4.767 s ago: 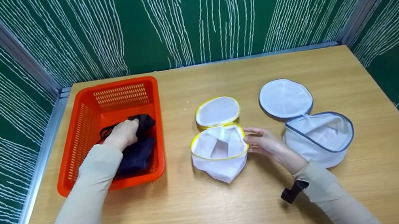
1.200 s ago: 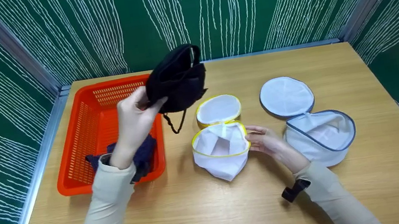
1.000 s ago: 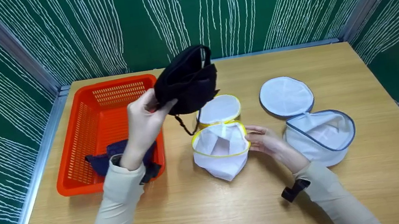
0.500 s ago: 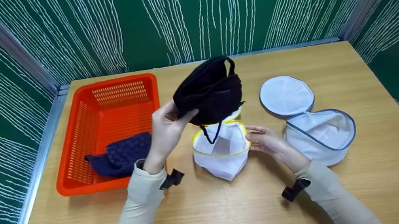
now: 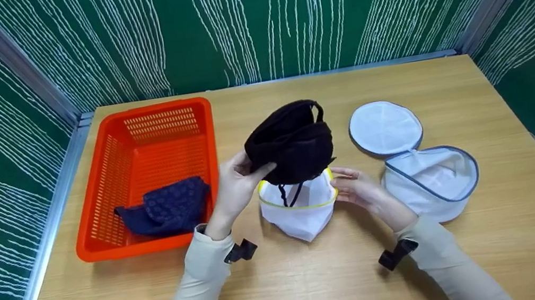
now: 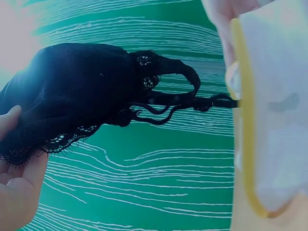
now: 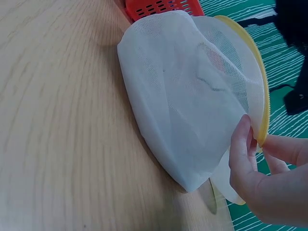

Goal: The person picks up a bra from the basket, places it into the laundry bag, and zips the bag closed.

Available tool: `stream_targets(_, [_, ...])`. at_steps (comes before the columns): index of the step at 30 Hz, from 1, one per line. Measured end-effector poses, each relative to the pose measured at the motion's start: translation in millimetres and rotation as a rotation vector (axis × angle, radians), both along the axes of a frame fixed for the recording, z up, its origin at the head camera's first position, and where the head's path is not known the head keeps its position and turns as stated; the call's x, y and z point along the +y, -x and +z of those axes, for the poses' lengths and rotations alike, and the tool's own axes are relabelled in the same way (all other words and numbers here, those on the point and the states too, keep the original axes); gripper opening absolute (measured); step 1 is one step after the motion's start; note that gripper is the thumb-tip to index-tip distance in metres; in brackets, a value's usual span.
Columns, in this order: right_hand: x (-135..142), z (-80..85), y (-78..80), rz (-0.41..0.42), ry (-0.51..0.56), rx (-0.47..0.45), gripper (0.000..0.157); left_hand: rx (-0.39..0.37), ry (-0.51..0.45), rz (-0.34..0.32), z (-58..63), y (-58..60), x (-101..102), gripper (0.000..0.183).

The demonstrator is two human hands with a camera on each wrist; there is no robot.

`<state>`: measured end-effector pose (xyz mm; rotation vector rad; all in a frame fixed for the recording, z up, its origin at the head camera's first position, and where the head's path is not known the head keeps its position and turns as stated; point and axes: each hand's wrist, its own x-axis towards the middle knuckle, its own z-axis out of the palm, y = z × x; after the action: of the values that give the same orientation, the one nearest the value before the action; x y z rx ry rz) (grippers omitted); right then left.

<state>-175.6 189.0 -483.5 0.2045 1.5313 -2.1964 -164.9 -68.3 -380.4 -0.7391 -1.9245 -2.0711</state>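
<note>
A black lace-trimmed bra [image 5: 294, 148] hangs from my left hand [image 5: 236, 190], pinched between thumb and fingers at its left edge. Its thin straps [image 6: 163, 108] dangle into the mouth of a white mesh laundry bag [image 5: 302, 219] with a yellow zip rim. The bra covers most of that bag's lid in the head view. My right hand [image 5: 363, 194] pinches the bag's right rim; in the right wrist view the thumb and fingers lie on either side of the yellow zip [image 7: 263, 103].
An orange plastic basket [image 5: 93, 199] stands on the left with a folded navy patterned cloth garment [image 5: 169, 208] inside. Right of my right hand lies a second white mesh laundry bag [image 5: 423, 200], grey-blue rimmed, its round lid [image 5: 384, 127] flipped back. Green walls with white lines enclose the wooden table [image 5: 316, 287].
My left hand has lifted the bra out of the basket, carried it right and lowered it over the yellow-rimmed bag. My right hand stays at that bag's rim.
</note>
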Motion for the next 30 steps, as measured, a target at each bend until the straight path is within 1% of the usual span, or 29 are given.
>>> stream_targets(3, [0.1,-0.4,0.0,-0.005,0.002,-0.007,0.032,-0.024,-0.007,-0.020,-7.2,0.1,-0.5,0.031])
stream_targets(6, [0.1,-0.7,0.0,-0.012,0.010,-0.012,0.028,-0.049,-0.008,-0.034,-13.7,0.2,-1.5,0.032])
stream_targets(10, [0.9,-1.6,0.1,0.002,0.042,-0.002,0.026,-0.061,0.016,-0.037,-20.6,0.9,-4.1,0.030])
stream_targets(13, [1.6,-1.8,0.2,0.016,0.065,0.008,0.029,-0.087,0.046,-0.029,-23.2,0.6,-6.5,0.029])
stream_targets(16, [2.0,-0.8,0.0,0.012,0.074,0.007,0.030,-0.123,0.079,-0.018,-24.4,-0.5,-8.3,0.027])
stream_targets(22, [1.7,0.9,-0.1,0.011,0.054,0.012,0.029,-0.158,0.171,0.004,-24.6,-3.2,-10.6,0.025])
stream_targets(25, [1.5,0.8,0.2,0.013,0.043,0.018,0.035,-0.179,0.209,-0.002,-22.0,-5.0,-11.4,0.025])
stream_targets(27, [1.5,1.0,0.4,0.017,0.044,0.017,0.037,-0.183,0.232,-0.007,-15.4,-8.7,-11.5,0.024])
stream_targets(30, [1.7,1.6,0.7,0.011,0.047,0.009,0.035,-0.181,0.277,-0.010,-4.0,-14.7,-10.8,0.019])
